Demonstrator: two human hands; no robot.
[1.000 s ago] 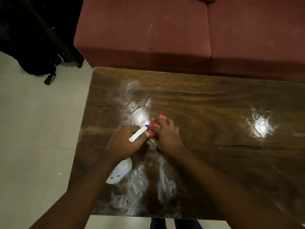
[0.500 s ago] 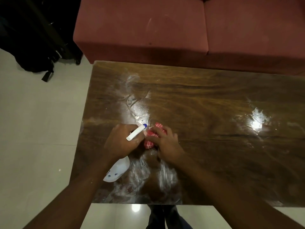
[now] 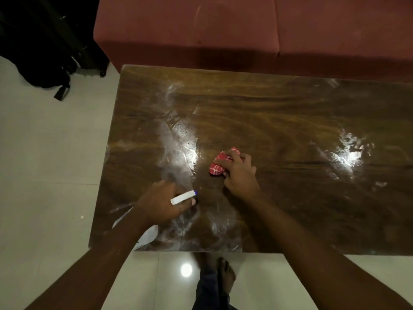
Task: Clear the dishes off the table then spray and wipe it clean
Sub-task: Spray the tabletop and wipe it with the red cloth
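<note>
The right hand (image 3: pixel 240 175), gripping the red cloth (image 3: pixel 217 168), should rub all over the wet table (image 3: pixel 279 113) while the left hand (image 3: pixel 161 204) holds the spray bottle (image 3: pixel 183 197).

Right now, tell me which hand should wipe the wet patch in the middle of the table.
Right. The right hand grips the red cloth against the table, just beside the wet sheen; the left hand is occupied holding the spray bottle.

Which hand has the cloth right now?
The right hand grips the red cloth on the table; the left hand holds the white spray bottle instead.
</note>
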